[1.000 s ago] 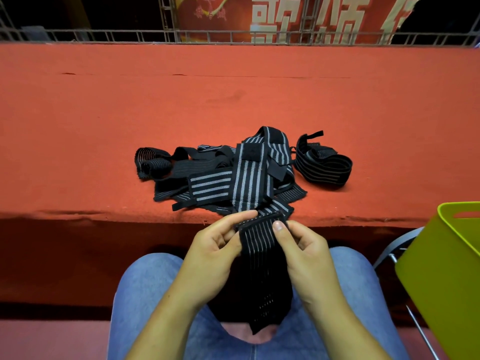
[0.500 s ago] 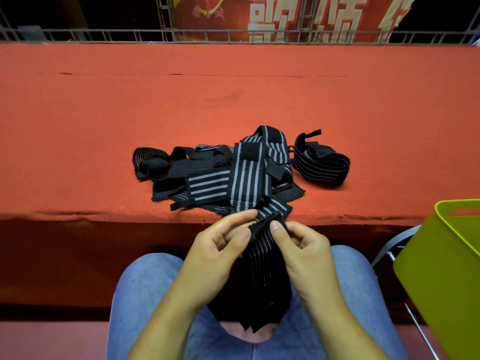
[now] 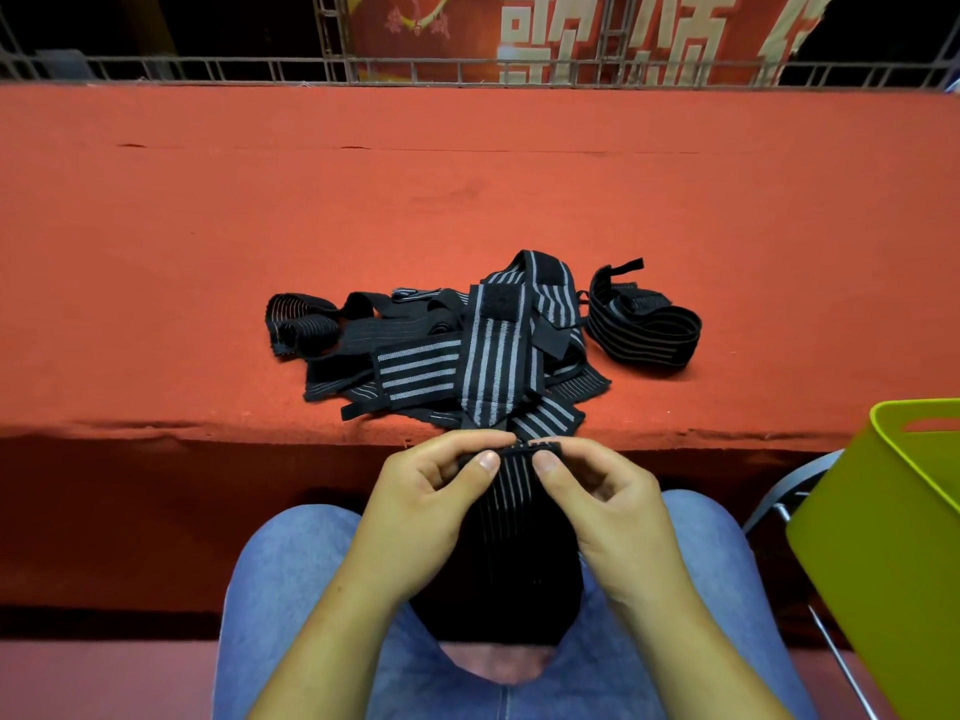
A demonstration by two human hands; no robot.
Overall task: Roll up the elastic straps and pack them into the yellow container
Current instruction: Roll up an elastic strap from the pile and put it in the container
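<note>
Item: striped elastic strap [image 3: 511,493], black with pale lengthwise lines, its top end in work. Fingers: the left thumb tip [image 3: 488,459] and right thumb tip [image 3: 545,462] press the near face of that end, with the forefingers curled over behind it. Each hand thus pinches one corner of a narrow first fold; the remaining fingers are tucked under and cannot be read. The left hand [image 3: 415,501] and right hand [image 3: 613,501] sit close together over the lap, just below the near edge of the red carpeted ledge [image 3: 208,252]. The rest of the strap hangs between the knees in jeans [image 3: 291,574], its lower end too dark to make out. Step judged: starting the roll. Handling advice: make the first turn small and tight, with both corners level so the pale lines stack straight. Walk the thumbs forward together and let the weight of the hanging tail supply the tension. A slanted start would likely cone out and spring open. Stock remaining: a loose heap of straps [image 3: 467,356] at the middle of the ledge's near edge, directly behind the hands. A coiled strap [image 3: 644,330] lies just beside it toward the right. Destination: the yellow container [image 3: 883,537], off the ledge below its near right part and tilted. Its inside is not visible.
</note>
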